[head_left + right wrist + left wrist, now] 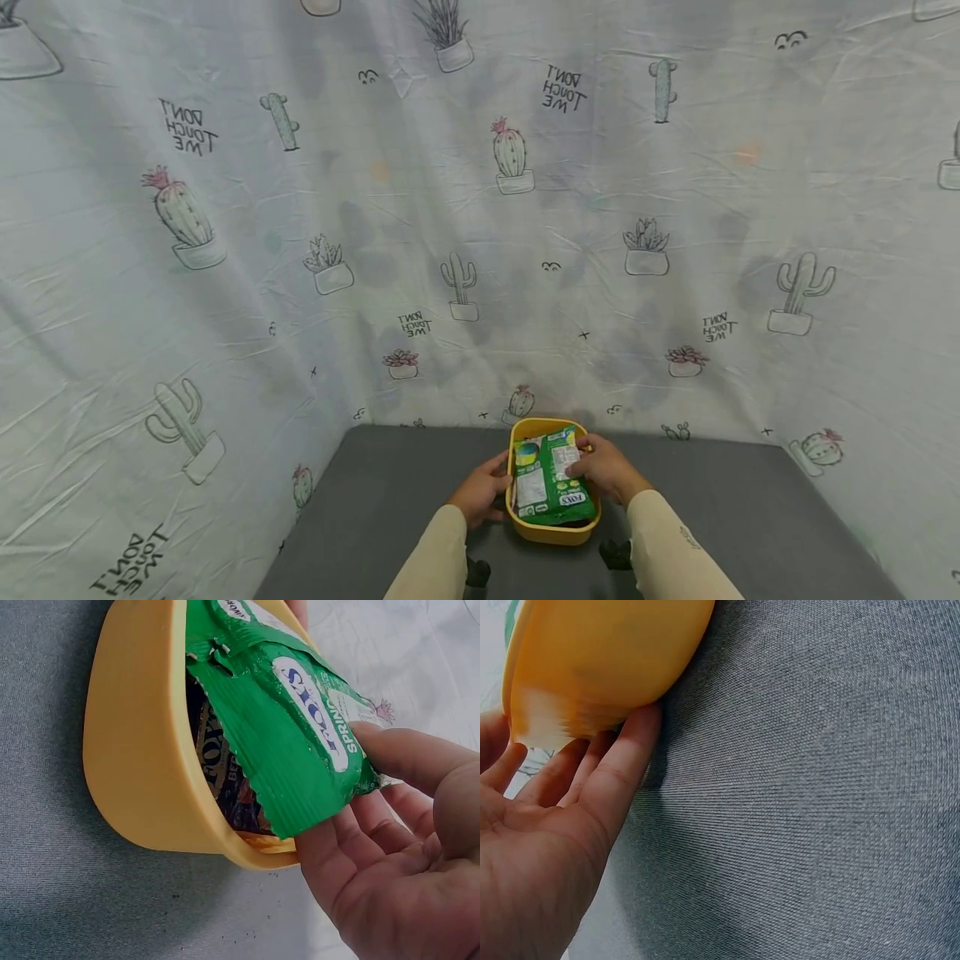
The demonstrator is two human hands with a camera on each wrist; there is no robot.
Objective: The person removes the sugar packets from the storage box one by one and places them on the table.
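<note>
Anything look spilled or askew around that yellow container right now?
Yes. Small dark specks show beside the yellow container, perhaps crumbs, though I cannot tell. The green Fox's packet sits askew, slanting over the dark Fox's packet; the right hand pinches it, so probably just handling.

"fox's" — green packet (281,727); "fox" — dark packet (227,784)

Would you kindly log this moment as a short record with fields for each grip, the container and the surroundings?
Left-hand grip: touches yellow container on its outer side
Right-hand grip: pinches green packet
Container top: open
Contents: green packet uppermost, dark packet below
Readable brand: FOX'S, on the green packet
Table: dark grey
Backdrop: pale, cactus drawings
</note>
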